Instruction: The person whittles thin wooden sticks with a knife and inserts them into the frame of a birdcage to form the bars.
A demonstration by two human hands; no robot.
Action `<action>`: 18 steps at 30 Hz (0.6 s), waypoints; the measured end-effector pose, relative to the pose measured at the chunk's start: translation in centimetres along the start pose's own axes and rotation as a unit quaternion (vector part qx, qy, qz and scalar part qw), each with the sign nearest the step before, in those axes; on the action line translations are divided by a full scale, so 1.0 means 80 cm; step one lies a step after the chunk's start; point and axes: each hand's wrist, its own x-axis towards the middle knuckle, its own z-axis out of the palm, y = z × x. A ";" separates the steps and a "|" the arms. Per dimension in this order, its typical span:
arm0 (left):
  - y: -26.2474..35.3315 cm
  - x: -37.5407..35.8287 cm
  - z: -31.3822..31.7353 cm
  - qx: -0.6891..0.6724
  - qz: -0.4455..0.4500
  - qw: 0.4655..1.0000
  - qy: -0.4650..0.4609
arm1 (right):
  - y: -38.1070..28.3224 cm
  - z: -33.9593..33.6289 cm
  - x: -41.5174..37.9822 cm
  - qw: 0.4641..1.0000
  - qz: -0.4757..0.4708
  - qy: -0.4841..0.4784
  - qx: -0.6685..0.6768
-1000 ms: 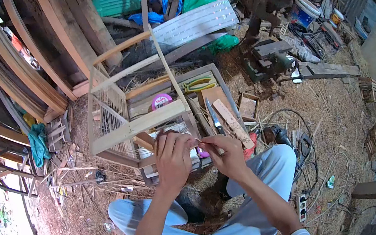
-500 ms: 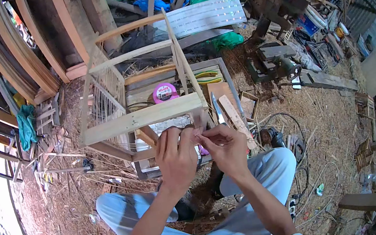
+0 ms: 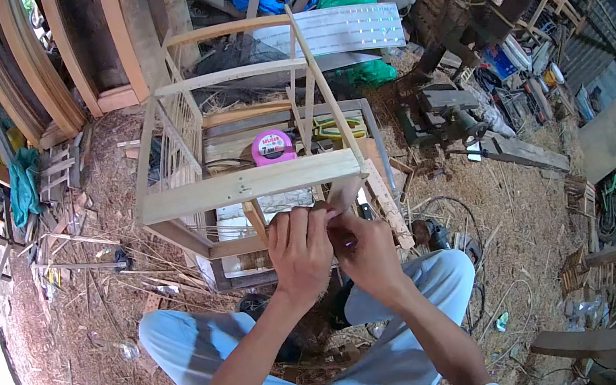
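A pale wooden frame point(image 3: 250, 185) with thin slats on its left side stands tilted in front of me. My left hand point(image 3: 300, 252) is at its near right corner, fingers bent and closed. Beside it, my right hand point(image 3: 367, 251) is closed too, thumb and fingertips pinched together. The fingertips of both hands meet just below the corner post point(image 3: 344, 189). Whatever they pinch is too small and hidden to make out. Behind the near rail, a pink tape measure point(image 3: 273, 148) lies on a low worktop point(image 3: 215, 139).
A narrow wood strip point(image 3: 387, 208) leans at the worktop's right side. Further right stands a dark metal machine point(image 3: 439, 107). Curved wooden pieces point(image 3: 35, 74) lean at the back left. Shavings and sticks cover the floor point(image 3: 91, 348). A black cable point(image 3: 463, 204) curls on the right.
The frame's top and right side have shifted right in view. My right hand has turned and its fingers have curled in closer to the left hand. Both hands stay at the corner.
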 end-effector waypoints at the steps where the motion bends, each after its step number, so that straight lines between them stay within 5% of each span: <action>1: 0.000 0.000 0.000 0.007 0.006 1.000 -0.003 | 0.001 -0.003 0.000 1.000 -0.011 -0.003 0.019; 14: -0.008 0.014 -0.042 -0.067 0.028 0.994 -0.078 | -0.010 -0.007 -0.020 0.968 0.049 0.079 0.235; 18: -0.004 0.019 -0.044 -0.155 -0.031 0.985 -0.069 | -0.014 0.003 -0.027 0.970 0.019 0.106 0.220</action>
